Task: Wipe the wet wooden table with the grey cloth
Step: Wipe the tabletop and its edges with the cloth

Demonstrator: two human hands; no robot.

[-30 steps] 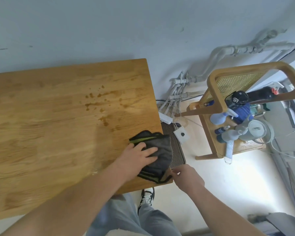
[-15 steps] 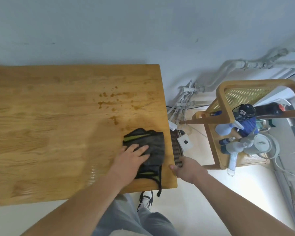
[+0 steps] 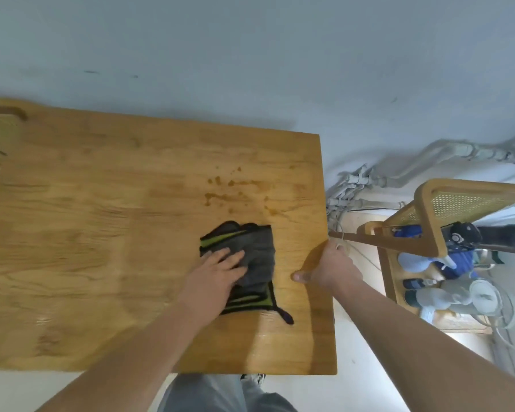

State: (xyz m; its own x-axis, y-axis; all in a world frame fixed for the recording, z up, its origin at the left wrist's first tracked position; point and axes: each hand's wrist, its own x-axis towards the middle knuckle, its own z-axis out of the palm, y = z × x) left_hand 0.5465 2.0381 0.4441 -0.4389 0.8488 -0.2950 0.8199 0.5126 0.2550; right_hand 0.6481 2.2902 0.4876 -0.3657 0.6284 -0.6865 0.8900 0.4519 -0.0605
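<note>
A person is leaning over a wooden table (image 3: 101, 233), pressing a grey cloth (image 3: 254, 257) flat against the top with the left hand (image 3: 214, 281). That hand is lying open, fingers spread across the cloth's near-left part, palm down, pinning rather than gripping it. The cloth, bunched and edged in black and green, is sitting toward the table's right end, a short strap trailing off its near corner. The right hand (image 3: 330, 264) is curling over the table's right edge (image 3: 327, 292), thumb on top and fingers out of sight below, apparently bracing the body. Dark wet spots (image 3: 235, 194) are showing just beyond the cloth, apart from it, toward the wall (image 3: 250, 55). A cane-backed chair (image 3: 458, 203) loaded with bottles is standing to the right.

The wiping stroke appears to be under way but the spill itself is looking untouched. The next move is likely calling for pushing the cloth away from the body, over the spots, keeping even downward pressure so the fabric is taking up the water rather than smearing it.
</note>
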